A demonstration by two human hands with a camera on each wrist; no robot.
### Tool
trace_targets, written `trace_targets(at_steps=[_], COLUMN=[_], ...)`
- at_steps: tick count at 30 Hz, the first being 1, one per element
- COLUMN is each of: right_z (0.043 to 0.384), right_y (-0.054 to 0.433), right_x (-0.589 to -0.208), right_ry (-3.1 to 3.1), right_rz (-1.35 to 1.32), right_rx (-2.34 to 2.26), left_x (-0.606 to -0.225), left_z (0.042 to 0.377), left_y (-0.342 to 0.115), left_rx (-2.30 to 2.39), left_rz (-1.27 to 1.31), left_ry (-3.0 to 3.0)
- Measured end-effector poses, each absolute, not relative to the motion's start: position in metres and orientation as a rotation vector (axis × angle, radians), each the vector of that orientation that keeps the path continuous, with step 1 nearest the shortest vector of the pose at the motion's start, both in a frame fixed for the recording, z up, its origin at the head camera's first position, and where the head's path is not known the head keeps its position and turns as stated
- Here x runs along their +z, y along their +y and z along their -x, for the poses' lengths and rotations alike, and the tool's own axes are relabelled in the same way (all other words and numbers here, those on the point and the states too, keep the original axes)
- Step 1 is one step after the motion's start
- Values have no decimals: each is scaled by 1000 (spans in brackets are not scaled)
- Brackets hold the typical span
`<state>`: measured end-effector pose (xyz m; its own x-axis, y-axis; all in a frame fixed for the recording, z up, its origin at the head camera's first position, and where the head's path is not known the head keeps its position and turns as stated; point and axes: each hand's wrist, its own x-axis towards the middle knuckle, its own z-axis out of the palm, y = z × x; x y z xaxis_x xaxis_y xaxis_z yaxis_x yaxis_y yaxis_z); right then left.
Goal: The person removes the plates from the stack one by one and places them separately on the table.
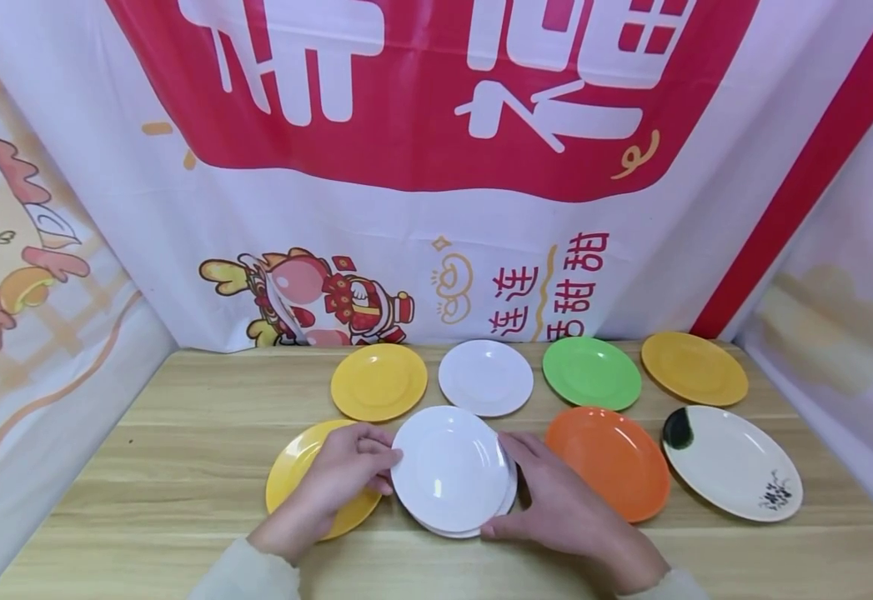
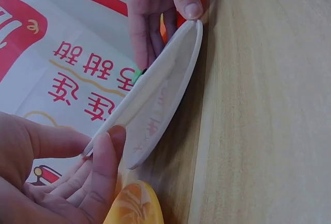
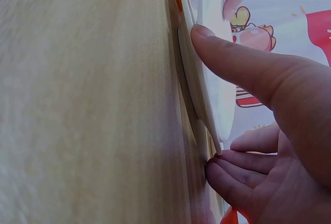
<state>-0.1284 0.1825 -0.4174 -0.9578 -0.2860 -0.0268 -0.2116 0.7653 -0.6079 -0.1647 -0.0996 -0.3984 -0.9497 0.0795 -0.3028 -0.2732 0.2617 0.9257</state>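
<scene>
Two round white plates lie one over the other at the front middle of the table. My left hand (image 1: pixel 338 471) pinches the left rim of the upper white plate (image 1: pixel 447 471) between thumb and fingers. In the left wrist view this side is raised, leaving a gap above the lower white plate (image 2: pixel 160 123). My right hand (image 1: pixel 556 504) holds the right side, its thumb (image 3: pixel 222 48) on the near edge and its fingertips at the rim farther back. There the two plates meet. A yellow plate (image 1: pixel 286 467) lies partly hidden under my left hand and wrist.
An orange plate (image 1: pixel 609 467) and a cream oval plate (image 1: pixel 732 462) with dark patterns lie to the right. Along the back stand a yellow plate (image 1: pixel 378 382), a white plate (image 1: pixel 485 377), a green plate (image 1: pixel 591 372) and a darker yellow plate (image 1: pixel 694 368). Behind them hangs a printed cloth (image 1: pixel 406 233).
</scene>
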Motion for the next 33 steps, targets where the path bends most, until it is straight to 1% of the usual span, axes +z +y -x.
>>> trace_targets(at_steps=[11, 27, 33], right_z=[128, 127, 127], right_y=[183, 183, 183], right_x=[-418, -418, -418], right_ry=[2836, 2843, 2846], right_rz=[398, 406, 406], right_rx=[-953, -948, -949], left_x=[-395, -386, -388], left_z=[162, 167, 167], left_y=[-110, -126, -130], left_rx=[1806, 1794, 1812], left_rz=[176, 282, 271], left_ry=[2276, 2278, 2276])
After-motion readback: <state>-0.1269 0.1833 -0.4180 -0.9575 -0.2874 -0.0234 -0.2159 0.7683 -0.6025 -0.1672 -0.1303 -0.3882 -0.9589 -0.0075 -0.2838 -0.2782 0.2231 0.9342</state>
